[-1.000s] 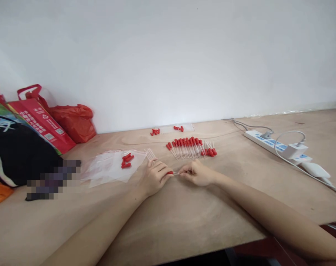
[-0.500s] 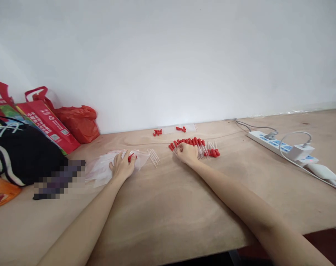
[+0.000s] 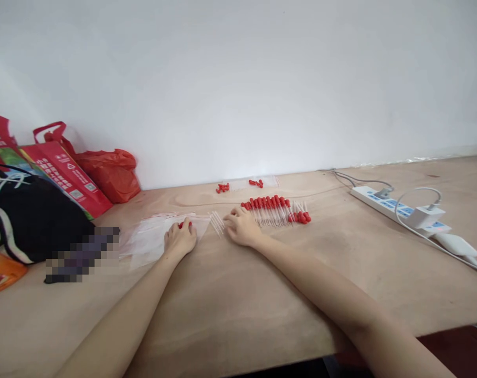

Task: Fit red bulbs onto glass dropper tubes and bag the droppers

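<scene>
My left hand (image 3: 180, 239) rests at the right side of flat clear plastic bags (image 3: 146, 239), its fingers curled over a red rubber cap (image 3: 186, 224). My right hand (image 3: 243, 227) is low over the table, with fingers a little apart and pointing left. Its fingertips are beside several thin clear tubes (image 3: 216, 224) lying slanted; whether they touch is hard to see. To the right of this hand lies a row of thin clear tubes with red caps (image 3: 267, 203). Loose red caps (image 3: 300, 217) are heaped at the row's right end.
Near the wall, more red caps (image 3: 223, 187) lie beside a clear bag (image 3: 238, 184). A power strip (image 3: 383, 202) with plugs and cables is at right. Red shopping bags (image 3: 69, 176) and a black cloth item (image 3: 37, 218) stand at left.
My right hand has moved left from the capped row to beside the bare tubes. My left hand has shifted slightly right, its fingers now drawn in over the red cap.
</scene>
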Available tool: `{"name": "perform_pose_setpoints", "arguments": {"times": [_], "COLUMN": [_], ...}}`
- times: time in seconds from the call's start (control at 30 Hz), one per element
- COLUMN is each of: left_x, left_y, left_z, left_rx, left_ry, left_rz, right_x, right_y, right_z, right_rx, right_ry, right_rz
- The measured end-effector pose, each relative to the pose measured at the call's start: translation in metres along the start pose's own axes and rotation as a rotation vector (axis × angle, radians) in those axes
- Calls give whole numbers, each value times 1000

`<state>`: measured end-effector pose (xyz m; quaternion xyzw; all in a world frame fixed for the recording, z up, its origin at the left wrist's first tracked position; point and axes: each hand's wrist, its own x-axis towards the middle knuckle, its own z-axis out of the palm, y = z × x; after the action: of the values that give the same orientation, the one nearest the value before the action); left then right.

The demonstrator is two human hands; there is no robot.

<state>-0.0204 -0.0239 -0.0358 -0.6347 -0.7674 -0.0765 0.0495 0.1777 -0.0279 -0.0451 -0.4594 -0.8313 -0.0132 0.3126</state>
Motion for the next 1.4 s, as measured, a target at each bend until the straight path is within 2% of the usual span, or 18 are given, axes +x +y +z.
{"name": "perform_pose_setpoints", "arguments": {"times": [0.17, 0.33, 0.47, 0.67, 0.73, 0.83, 0.93, 1.03, 1.13, 1.23, 1.4], "left_x": [3, 9, 11, 12, 10, 2, -8, -17, -21, -16, 20], "left_y": [-15, -24, -26, -27, -20, 2, 31, 51, 60, 65, 80], "left_z": [2, 1, 2, -3, -6, -7, 0, 9, 10, 3, -7], "left_rx": [-9, -51, -78, -137, -169, -226, -273, -300, -319, -309, -254], "left_ry": [54, 118, 173, 260, 302, 332, 298, 259, 205, 161, 25], "left_rz": [-75, -17, 32, 111, 166, 284, 408, 471, 437, 349, 208], "right_x": [15, 23, 19, 1, -8, -22, -33, -40, -42, -42, -39], "right_y": [-25, -32, -25, -16, -14, -12, -11, -10, -9, -7, -2], "right_z": [23, 34, 31, 15, 10, 3, -3, -8, -10, -8, -2], "right_rx": [73, 54, 26, -16, -16, 6, 35, 49, 60, 71, 60], "right_ry": [-98, -183, -180, -153, -140, -115, -100, -96, -88, -74, -42], "right_rz": [-57, -10, 28, 82, 87, 85, 78, 71, 58, 68, 163]}}
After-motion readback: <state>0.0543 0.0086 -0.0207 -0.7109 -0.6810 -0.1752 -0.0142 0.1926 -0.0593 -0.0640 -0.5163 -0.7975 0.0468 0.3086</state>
